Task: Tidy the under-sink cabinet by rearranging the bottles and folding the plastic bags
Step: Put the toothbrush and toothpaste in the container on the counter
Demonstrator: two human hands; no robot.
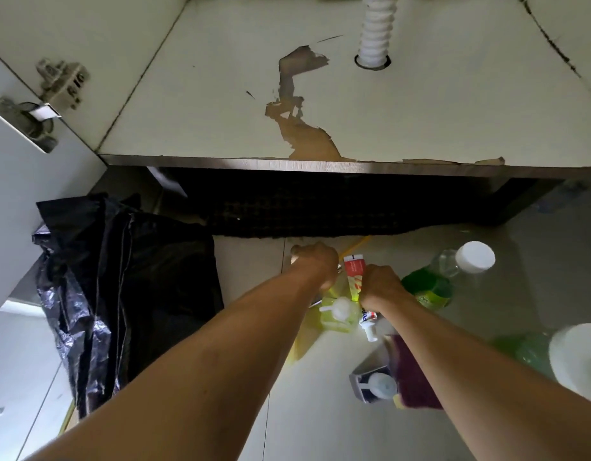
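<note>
Both arms reach down to the tiled floor in front of the cabinet. My left hand [315, 264] is closed over something small and metallic that I cannot make out. My right hand [382, 282] grips a red and yellow box [354, 276] standing upright. Below the hands stand a yellow-green pump bottle [337, 314] and a white toothpaste tube [368, 322]. A clear bottle with green liquid and a white cap [453, 274] lies to the right. A crumpled black plastic bag [121, 287] lies on the floor at the left.
The cabinet floor [420, 121] is bare, with peeled laminate and a white corrugated drain pipe [375, 31]. The open cabinet door [31, 161] stands at the left. A second green bottle [553, 354], a purple cloth [415, 380] and a small pump dispenser [375, 384] lie at the right.
</note>
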